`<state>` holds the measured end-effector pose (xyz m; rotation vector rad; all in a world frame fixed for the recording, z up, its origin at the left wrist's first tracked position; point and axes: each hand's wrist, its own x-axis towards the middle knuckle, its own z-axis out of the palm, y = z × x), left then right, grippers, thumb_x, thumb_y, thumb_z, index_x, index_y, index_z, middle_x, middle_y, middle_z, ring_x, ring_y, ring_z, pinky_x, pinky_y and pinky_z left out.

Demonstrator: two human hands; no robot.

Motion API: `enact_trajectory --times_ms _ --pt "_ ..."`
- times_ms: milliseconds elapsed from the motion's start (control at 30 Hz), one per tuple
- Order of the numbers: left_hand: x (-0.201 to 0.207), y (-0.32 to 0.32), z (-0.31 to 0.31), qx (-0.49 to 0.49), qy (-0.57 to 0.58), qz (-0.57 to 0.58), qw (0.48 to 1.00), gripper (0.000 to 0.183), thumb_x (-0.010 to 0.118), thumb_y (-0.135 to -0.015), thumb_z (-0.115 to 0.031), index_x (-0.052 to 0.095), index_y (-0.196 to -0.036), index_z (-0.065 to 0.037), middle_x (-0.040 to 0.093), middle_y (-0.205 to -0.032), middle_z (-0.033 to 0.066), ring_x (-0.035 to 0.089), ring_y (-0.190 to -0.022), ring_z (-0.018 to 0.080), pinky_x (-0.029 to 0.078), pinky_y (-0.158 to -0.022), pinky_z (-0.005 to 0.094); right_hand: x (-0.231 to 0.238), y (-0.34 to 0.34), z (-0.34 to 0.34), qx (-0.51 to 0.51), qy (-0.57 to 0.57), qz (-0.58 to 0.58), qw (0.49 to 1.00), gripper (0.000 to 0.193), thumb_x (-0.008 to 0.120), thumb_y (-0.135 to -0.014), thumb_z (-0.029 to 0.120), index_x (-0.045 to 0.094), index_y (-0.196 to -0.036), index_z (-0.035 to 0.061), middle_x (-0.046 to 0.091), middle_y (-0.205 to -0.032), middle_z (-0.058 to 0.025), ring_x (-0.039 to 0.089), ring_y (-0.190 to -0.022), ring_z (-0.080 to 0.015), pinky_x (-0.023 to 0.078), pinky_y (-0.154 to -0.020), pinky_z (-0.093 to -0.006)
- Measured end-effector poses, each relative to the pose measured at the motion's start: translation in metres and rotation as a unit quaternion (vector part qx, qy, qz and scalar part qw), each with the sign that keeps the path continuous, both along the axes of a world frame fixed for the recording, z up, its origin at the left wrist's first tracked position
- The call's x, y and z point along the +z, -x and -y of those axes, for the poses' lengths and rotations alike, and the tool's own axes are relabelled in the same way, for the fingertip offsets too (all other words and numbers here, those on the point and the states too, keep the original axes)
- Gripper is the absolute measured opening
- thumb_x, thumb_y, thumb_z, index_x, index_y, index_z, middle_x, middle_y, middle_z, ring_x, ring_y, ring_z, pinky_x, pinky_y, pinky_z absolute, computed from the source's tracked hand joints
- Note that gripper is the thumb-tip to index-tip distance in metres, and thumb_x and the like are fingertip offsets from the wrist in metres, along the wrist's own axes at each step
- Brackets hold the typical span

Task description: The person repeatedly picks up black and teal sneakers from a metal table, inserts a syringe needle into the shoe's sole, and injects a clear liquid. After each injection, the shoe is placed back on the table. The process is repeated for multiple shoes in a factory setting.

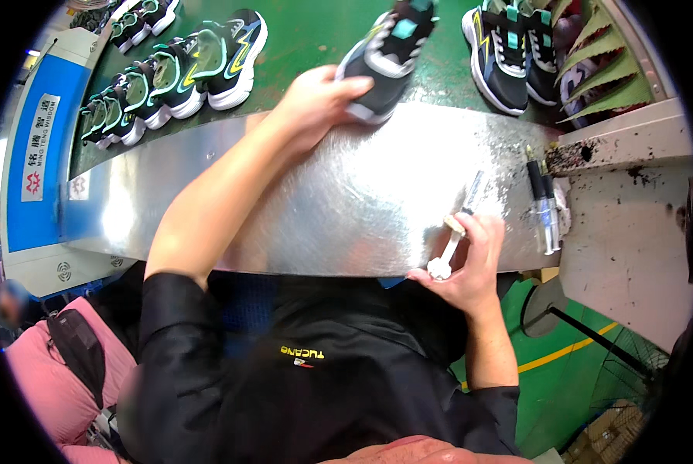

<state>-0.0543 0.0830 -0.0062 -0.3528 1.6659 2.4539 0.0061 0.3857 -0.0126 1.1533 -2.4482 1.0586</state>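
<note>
At the steel ledge (285, 224), your left hand (315, 108) grips a black shoe (385, 81).
Your right hand (476, 267) holds a slim syringe (450, 247); two more syringes (541, 207) lie to its right.

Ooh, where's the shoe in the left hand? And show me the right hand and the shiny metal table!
Shoe (388, 65): head view, on its upper, by the lacing.
Right hand (474, 283): head view, on the middle of the hand.
Shiny metal table (346, 209): head view, on its bare top.
</note>
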Motion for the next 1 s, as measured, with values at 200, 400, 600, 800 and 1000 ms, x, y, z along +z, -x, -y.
enact_trajectory --times_ms 200,400,600,800,1000 --pt "-0.016 0.097 -0.034 -0.064 0.251 0.064 0.964 0.056 0.058 -0.088 -0.043 0.056 -0.109 0.010 0.064 -0.092 0.0179 0.065 -0.073 0.0219 0.054 -0.067 0.0300 -0.002 0.004 0.002 0.000 0.000 0.014 1.000 0.084 0.083 -0.052 0.046 0.046 -0.115 0.0045 0.046 -0.096 -0.0138 0.044 -0.085 -0.0322 0.037 -0.076 -0.0422" --pt "-0.007 -0.005 0.040 0.084 0.380 -0.080 0.918 0.040 0.070 -0.080 -0.013 0.042 -0.106 -0.001 0.054 -0.081 0.0067 0.057 -0.074 0.0116 0.050 -0.061 0.0266 -0.005 0.002 -0.003 -0.002 0.003 0.045 0.999 0.087 0.078 -0.056 0.059 0.046 -0.115 0.0036 0.046 -0.095 -0.0126 0.043 -0.087 -0.0304 0.037 -0.077 -0.0414" --pt "-0.001 -0.065 0.120 0.304 0.514 -0.101 0.796 0.083 0.076 -0.065 -0.017 0.032 -0.133 0.003 0.045 -0.124 0.0176 0.044 -0.116 0.0290 0.038 -0.098 0.0416 -0.019 -0.008 -0.005 -0.005 0.039 0.063 0.997 0.095 0.070 -0.060 0.069 0.042 -0.120 0.0014 0.042 -0.102 -0.0132 0.043 -0.095 -0.0292 0.036 -0.082 -0.0418" --pt "-0.010 -0.026 0.148 0.343 0.471 -0.054 0.811 0.084 0.077 -0.059 -0.018 0.037 -0.132 -0.013 0.058 -0.114 0.0199 0.057 -0.106 0.0307 0.044 -0.090 0.0360 -0.039 -0.008 -0.015 0.011 0.034 0.099 0.994 0.099 0.065 -0.066 0.070 0.037 -0.128 -0.0028 0.041 -0.118 -0.0179 0.044 -0.110 -0.0310 0.036 -0.093 -0.0416" --pt "0.013 -0.095 0.114 0.270 0.196 -0.151 0.930 0.078 0.075 -0.064 -0.006 0.041 -0.133 -0.011 0.060 -0.105 0.0125 0.059 -0.092 0.0167 0.049 -0.080 0.0284 -0.042 -0.016 -0.030 0.044 0.077 0.184 0.979 0.099 0.060 -0.074 0.067 0.027 -0.136 -0.0022 0.035 -0.132 -0.0188 0.040 -0.118 -0.0287 0.035 -0.098 -0.0393"
